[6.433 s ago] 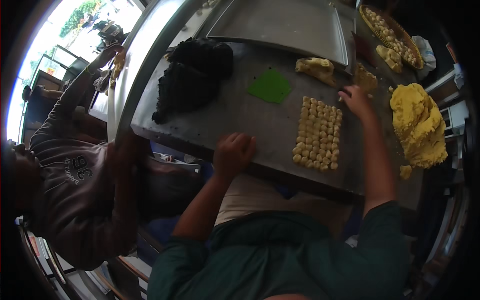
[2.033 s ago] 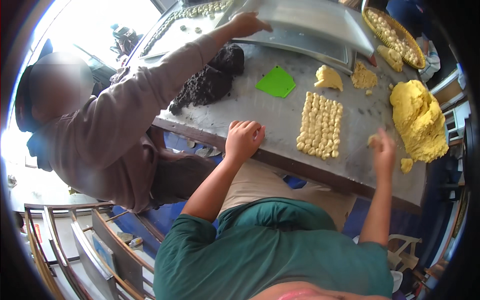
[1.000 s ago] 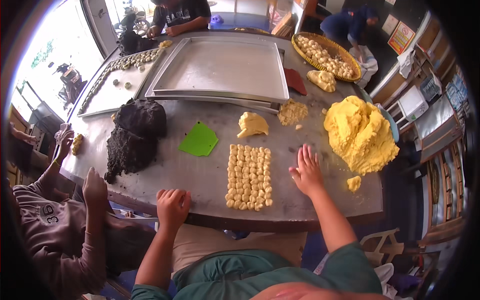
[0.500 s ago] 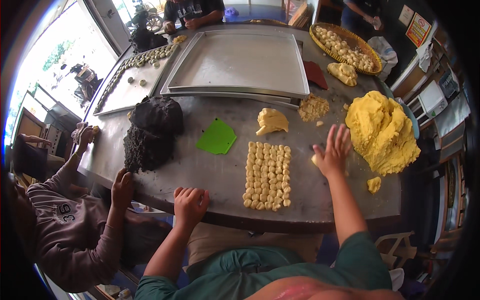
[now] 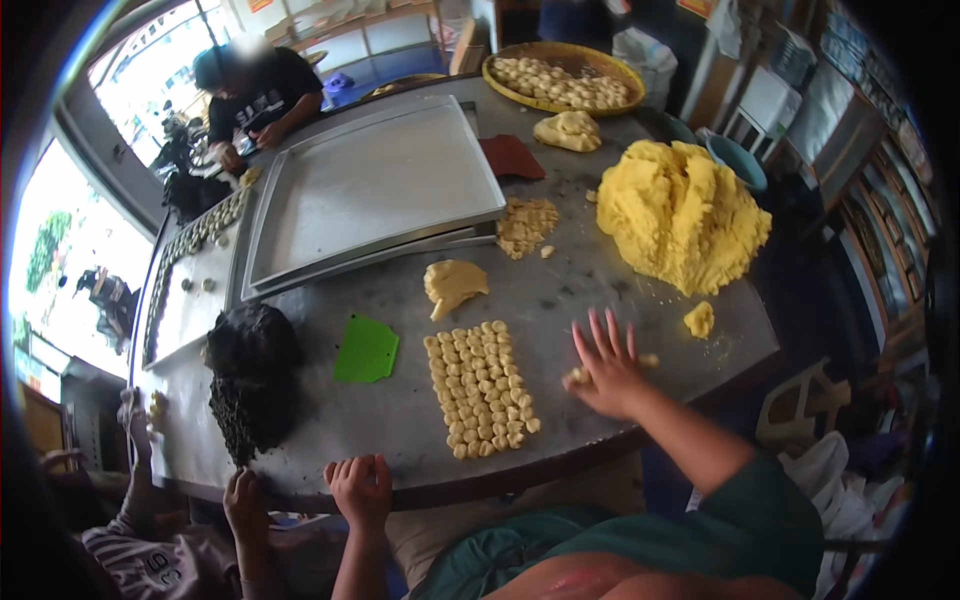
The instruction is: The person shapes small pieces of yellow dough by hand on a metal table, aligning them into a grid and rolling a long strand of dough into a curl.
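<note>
My right hand (image 5: 610,372) lies flat with fingers spread over a short roll of pale dough (image 5: 648,360), whose ends stick out on both sides of the palm. My left hand (image 5: 361,490) rests at the table's near edge, fingers curled in; nothing shows in it. Between my hands, small balls of dough (image 5: 480,390) stand in tight rows. Behind them sits a smooth lump of pale dough (image 5: 455,287). A green scraper (image 5: 366,349) lies to their left. Beyond my right hand are a small yellow piece (image 5: 699,320) and a big yellow crumbly mound (image 5: 680,215).
A dark mound (image 5: 252,385) stands at left, near a co-worker's hand (image 5: 246,505). Metal trays (image 5: 370,190) fill the far middle, with crumbs (image 5: 526,226) and a red-brown sheet (image 5: 511,157) beside them. A woven basket (image 5: 630,78) holds dough balls. Another person (image 5: 262,95) works at the far left.
The view has turned to the right, so the table's things sit further left. My right hand has come down flat over the dough, which now shows as a roll. My left hand stays curled at the edge.
</note>
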